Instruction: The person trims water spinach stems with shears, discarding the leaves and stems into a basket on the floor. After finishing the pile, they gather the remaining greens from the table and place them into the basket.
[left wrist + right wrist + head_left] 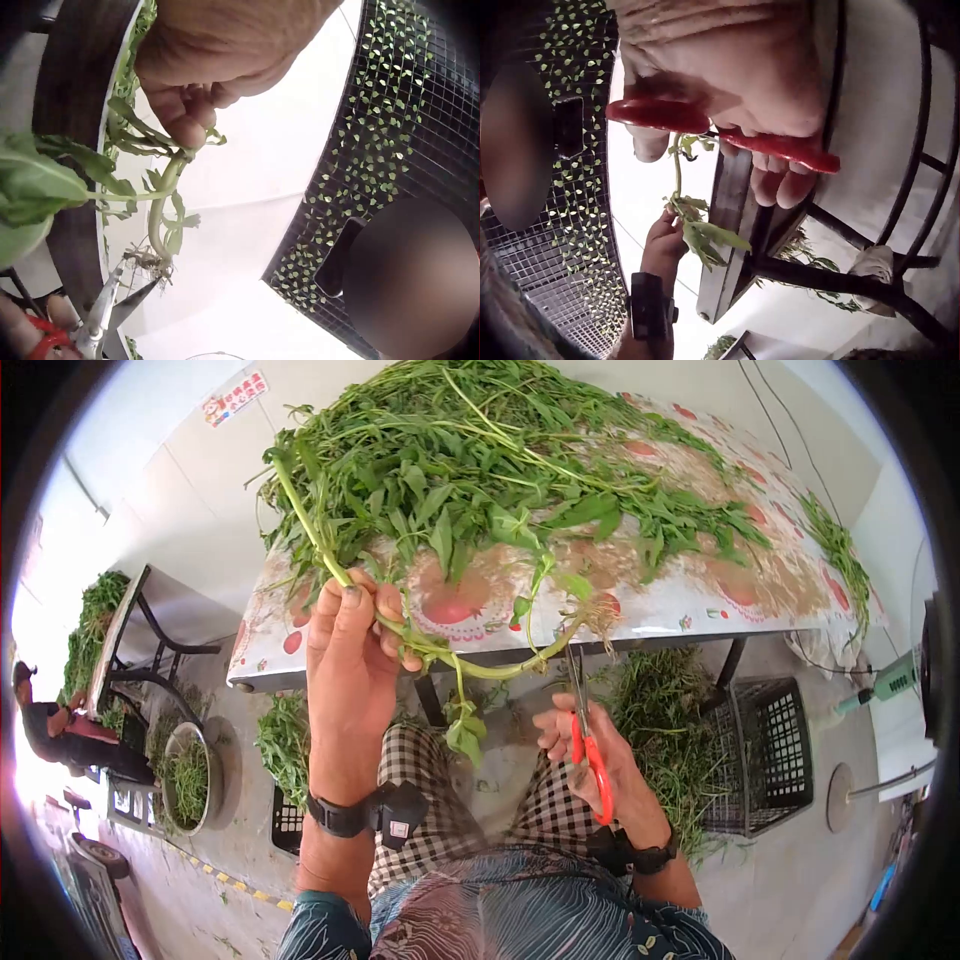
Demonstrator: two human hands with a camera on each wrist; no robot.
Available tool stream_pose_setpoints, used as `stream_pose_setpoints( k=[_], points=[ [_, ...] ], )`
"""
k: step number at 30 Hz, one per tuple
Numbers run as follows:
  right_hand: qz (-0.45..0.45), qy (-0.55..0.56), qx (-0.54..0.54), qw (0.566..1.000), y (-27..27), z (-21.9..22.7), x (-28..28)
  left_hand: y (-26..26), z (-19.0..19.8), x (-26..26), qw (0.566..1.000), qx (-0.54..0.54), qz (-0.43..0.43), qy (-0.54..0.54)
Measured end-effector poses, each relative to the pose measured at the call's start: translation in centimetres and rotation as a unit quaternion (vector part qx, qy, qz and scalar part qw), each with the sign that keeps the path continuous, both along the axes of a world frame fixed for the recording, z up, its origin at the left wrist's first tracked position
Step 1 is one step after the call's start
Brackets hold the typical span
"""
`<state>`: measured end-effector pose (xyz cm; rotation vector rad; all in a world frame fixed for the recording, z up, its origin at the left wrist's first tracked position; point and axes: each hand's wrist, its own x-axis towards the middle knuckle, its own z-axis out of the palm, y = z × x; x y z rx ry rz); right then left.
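Observation:
My left hand [352, 650] pinches a thick green stem [490, 670] that curves right to a tuft of pale roots [602, 617]. Leaves hang from the stem below. My right hand [612, 760] grips red-handled scissors [597, 765], fingers through the loops, blades pointing up at the root end. In the left wrist view the parted blades [112, 311] stand at the roots [150, 262], under the bent stem [159, 214]. The right wrist view shows the red handles [660, 116] around the fingers of my right hand [727, 67]; the blades are hidden there.
A heap of leafy stems [420, 480] covers the back of the table with its patterned cloth [740, 595]. Below stand a black crate [775, 760] and piles of greens [660, 730]. At the left are a round tub [190, 775], another table [118, 630] and a person [75, 735].

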<state>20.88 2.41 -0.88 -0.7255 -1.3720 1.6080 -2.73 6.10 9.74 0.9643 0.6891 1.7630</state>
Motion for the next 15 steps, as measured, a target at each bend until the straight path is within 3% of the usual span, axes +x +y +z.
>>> stream_pose_setpoints(
  k=[4,8,10,12,15],
  points=[
    [-0.04,0.024,0.056,0.997,-0.1,0.6,0.2,0.4,-0.7,1.0,0.999,0.003,-0.034,0.016],
    [-0.119,-0.048,0.11,0.986,0.1,1.6,0.7,0.4,-0.6,3.4,0.998,0.005,-0.067,0.001],
    [-0.129,0.026,0.002,0.991,0.4,1.1,1.1,0.6,-0.6,4.3,0.996,0.012,-0.092,0.005],
    [-0.176,-0.027,0.113,0.977,0.0,1.4,1.3,0.7,-0.6,5.1,0.994,0.016,-0.105,0.002],
    [-0.16,-0.044,0.119,0.979,-0.2,1.2,3.0,0.9,-0.4,6.1,0.995,0.009,-0.096,0.012]
  ],
)
